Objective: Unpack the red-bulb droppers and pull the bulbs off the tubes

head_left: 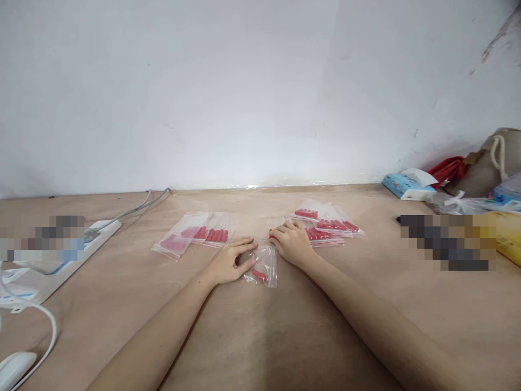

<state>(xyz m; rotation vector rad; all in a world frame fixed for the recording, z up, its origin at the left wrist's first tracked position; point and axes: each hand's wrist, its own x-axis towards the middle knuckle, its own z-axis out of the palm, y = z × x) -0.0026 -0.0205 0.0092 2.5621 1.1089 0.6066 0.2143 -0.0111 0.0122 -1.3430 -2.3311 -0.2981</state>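
A small clear zip bag [268, 260] lies flat between my hands, with one loose red stick-like piece [259, 275] in or on it; I cannot tell which. Along its left edge rests my left hand [234, 260], fingers stretched out and thumb apart, touching the plastic. My right hand [292, 240] is closed just beyond the bag's top right, and the end of a red piece [271, 234] shows at its fingertips. Behind that hand spreads a pile of clear bags [334, 224] holding rows of red pieces. More such bags [215, 231] overlap to the left of my left hand.
At the left are a white power strip [101, 231] with a grey cable [142, 205] and a white plug [16, 369]. A blue tissue pack [407, 185], red cloth [450, 171] and brown bag [484, 163] stand at the back right. A white wall [244, 98] bounds the table.
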